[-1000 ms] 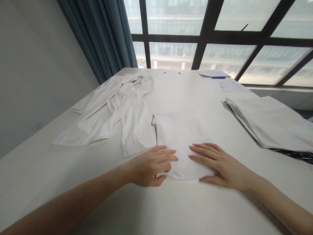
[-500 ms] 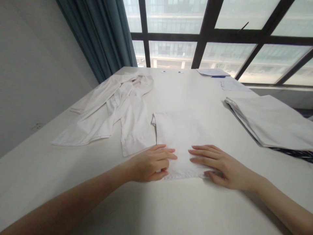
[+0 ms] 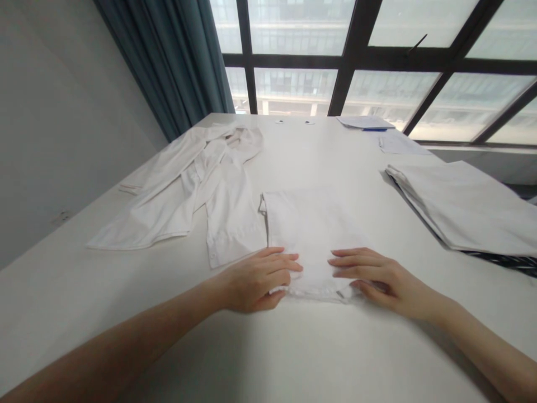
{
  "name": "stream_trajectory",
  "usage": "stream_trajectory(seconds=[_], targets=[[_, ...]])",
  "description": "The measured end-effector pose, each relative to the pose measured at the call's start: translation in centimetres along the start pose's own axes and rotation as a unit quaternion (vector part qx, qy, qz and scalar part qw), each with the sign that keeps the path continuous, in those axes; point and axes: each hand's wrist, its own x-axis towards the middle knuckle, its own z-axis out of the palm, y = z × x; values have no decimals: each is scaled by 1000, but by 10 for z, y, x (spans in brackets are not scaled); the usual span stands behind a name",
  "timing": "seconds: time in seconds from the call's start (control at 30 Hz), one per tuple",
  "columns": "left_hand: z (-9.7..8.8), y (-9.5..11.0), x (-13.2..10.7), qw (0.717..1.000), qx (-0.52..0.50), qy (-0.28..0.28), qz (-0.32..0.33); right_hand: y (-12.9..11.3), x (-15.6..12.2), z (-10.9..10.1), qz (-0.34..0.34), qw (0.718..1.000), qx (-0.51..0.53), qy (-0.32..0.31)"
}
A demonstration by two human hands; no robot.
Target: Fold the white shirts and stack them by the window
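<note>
A folded white cloth garment [image 3: 310,224] lies in front of me on the white table. My left hand [image 3: 262,280] rests on its near left part, fingers stretched over the fabric and thumb apart by the near edge. At the near right corner, my right hand [image 3: 377,280] has its long fingers laid on top. Its thumb and forefinger close around the slightly raised edge, where a small dark mark shows. The far ends of the right forefinger and the cloth under it are partly hidden.
A spread white shirt [image 3: 226,190] lies to the left, its lower part beside the folded garment. On the right is a larger folded white cloth [image 3: 474,212] over something dark and patterned. Papers [image 3: 403,144] and a blue pen [image 3: 374,129] lie at the far right, near the window.
The near right edge of the folded garment has lifted and shifted slightly away from me. My right hand has moved a little right and upward; my left hand has hardly moved.
</note>
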Motion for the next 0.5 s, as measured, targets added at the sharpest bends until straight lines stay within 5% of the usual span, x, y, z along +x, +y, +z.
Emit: stream_trajectory(seconds=[0.27,0.5], targets=[[1,-3,0,998,-26,47,-12,0,-3,-4,56,995,81,-15],[0,-7,-4,998,-52,27,-17,2,-2,-5,79,990,114,-32]])
